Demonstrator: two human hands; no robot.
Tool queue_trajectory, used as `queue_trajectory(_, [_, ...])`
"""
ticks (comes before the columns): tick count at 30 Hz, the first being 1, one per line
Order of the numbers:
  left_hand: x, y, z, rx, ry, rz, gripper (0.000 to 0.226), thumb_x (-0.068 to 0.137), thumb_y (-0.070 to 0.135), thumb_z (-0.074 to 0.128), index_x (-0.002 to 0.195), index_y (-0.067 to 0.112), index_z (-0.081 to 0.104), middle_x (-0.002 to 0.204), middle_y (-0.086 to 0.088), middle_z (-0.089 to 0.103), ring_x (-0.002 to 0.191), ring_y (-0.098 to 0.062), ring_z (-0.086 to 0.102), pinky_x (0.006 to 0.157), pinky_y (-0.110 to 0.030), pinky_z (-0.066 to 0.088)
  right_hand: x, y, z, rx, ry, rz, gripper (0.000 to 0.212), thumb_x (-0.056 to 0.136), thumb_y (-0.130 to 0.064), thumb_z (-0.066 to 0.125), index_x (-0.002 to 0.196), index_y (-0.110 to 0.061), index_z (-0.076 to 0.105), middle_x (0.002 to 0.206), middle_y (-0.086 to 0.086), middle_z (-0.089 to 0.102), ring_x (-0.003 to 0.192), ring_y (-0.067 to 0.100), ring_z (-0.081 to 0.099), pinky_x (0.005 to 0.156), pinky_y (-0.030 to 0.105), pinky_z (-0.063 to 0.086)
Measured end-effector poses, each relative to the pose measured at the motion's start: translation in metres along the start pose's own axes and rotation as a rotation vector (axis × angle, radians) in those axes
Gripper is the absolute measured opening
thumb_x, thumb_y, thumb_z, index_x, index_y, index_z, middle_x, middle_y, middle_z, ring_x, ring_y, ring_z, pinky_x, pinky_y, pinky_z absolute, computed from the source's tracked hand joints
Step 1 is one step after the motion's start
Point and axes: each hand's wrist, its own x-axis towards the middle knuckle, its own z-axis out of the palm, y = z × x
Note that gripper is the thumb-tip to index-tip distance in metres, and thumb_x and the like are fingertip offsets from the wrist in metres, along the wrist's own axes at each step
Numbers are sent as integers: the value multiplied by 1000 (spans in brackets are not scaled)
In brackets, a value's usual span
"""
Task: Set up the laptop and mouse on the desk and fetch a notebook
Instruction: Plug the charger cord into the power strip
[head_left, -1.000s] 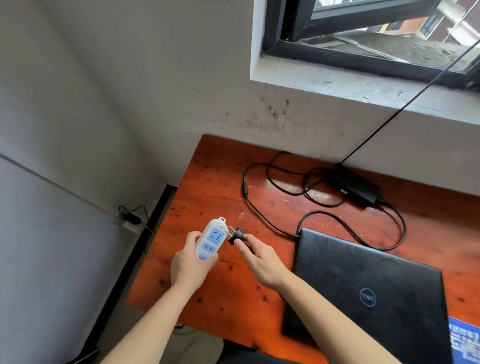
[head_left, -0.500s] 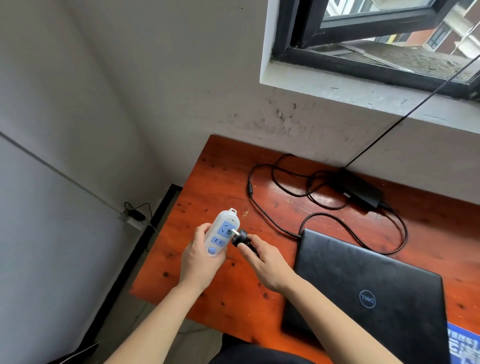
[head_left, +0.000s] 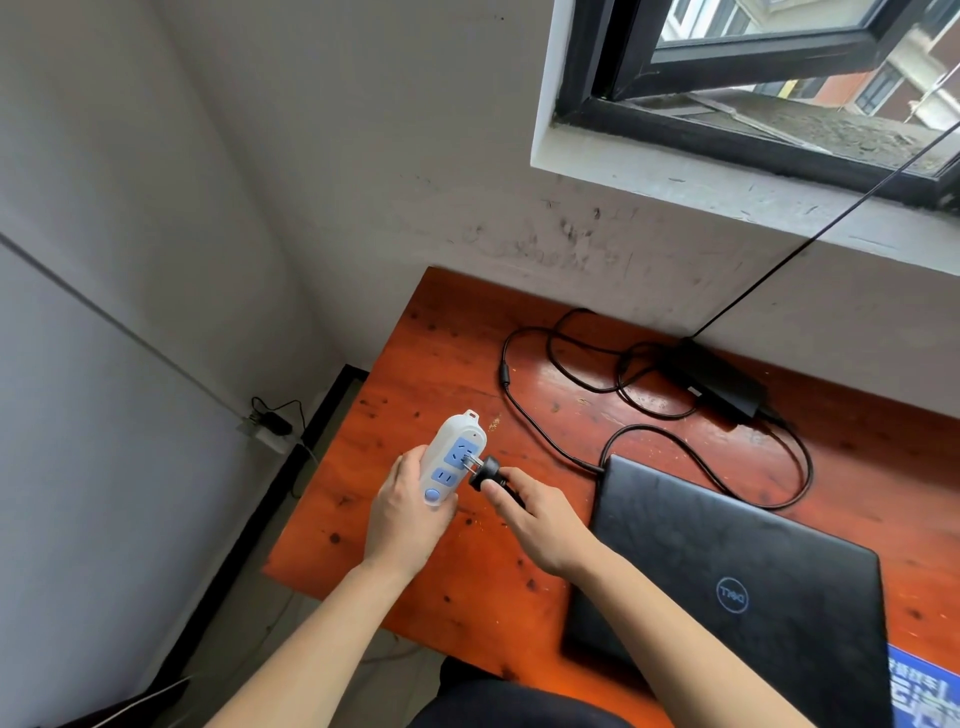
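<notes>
A closed black laptop (head_left: 727, 582) lies on the orange-red wooden desk (head_left: 426, 374). Its black power brick (head_left: 722, 387) and looped cable (head_left: 561, 364) lie behind it near the wall. My left hand (head_left: 402, 514) holds a white power strip (head_left: 452, 460) with blue sockets above the desk's left part. My right hand (head_left: 530, 514) pinches the black plug (head_left: 485, 473), whose metal prongs touch the strip's upper socket and still show. No mouse or notebook is in view.
A blue printed item (head_left: 924, 691) shows at the desk's lower right edge. A wall socket with a black plug (head_left: 270, 426) sits low on the left wall. A window (head_left: 753, 83) is above the desk, and a thin black cable runs up toward it.
My right hand brought the plug from just beside the strip onto its upper socket; the prongs now meet the socket. Both hands stayed over the desk's left part.
</notes>
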Motion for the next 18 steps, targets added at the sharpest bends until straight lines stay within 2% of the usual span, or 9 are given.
queue_trajectory(3, [0, 1, -2, 84, -26, 51, 63, 75, 23, 84, 127, 13, 49, 110, 1, 58, 94, -12, 57, 66, -8, 37, 3, -1, -2, -33, 0, 42, 32, 103, -51, 44, 110, -26, 63, 88, 2, 69, 71, 10, 55, 65, 30, 43])
queue_trajectory(7, [2, -2, -4, 206, -60, 106, 64, 70, 25, 86, 122, 10, 52, 104, -5, 63, 80, -20, 65, 54, -6, 28, 8, -5, -9, -91, 7, 72, 45, 102, -57, 42, 98, -18, 65, 82, 3, 66, 70, 17, 55, 66, 38, 44])
queue_trajectory(10, [2, 5, -6, 234, -54, 104, 62, 75, 25, 84, 126, 9, 52, 99, -7, 68, 71, -23, 68, 48, -6, 26, 10, -12, -14, -124, 0, 87, 45, 101, -59, 42, 86, -22, 62, 73, 0, 60, 67, 19, 53, 63, 39, 42])
queue_trajectory(12, [3, 11, -7, 238, -52, 103, 59, 76, 23, 83, 125, 8, 53, 95, -10, 70, 69, -27, 68, 47, -13, 30, 10, -17, -17, -142, 14, 97, 42, 101, -58, 42, 74, -27, 54, 67, -4, 54, 62, 15, 49, 60, 36, 38])
queue_trajectory(16, [6, 17, -7, 250, -85, 113, 57, 80, 24, 78, 126, 12, 48, 99, -9, 69, 75, -29, 67, 54, -24, 43, 6, -24, -25, -267, 49, 69, 46, 103, -55, 42, 68, -24, 44, 61, -6, 49, 56, 14, 46, 54, 32, 35])
queue_trajectory(18, [7, 19, -6, 241, -106, 109, 58, 81, 25, 77, 128, 13, 46, 99, -6, 67, 77, -27, 67, 53, -20, 42, 6, -26, -29, -341, 50, 35, 49, 103, -55, 41, 69, -20, 45, 62, -3, 50, 57, 18, 47, 55, 34, 36])
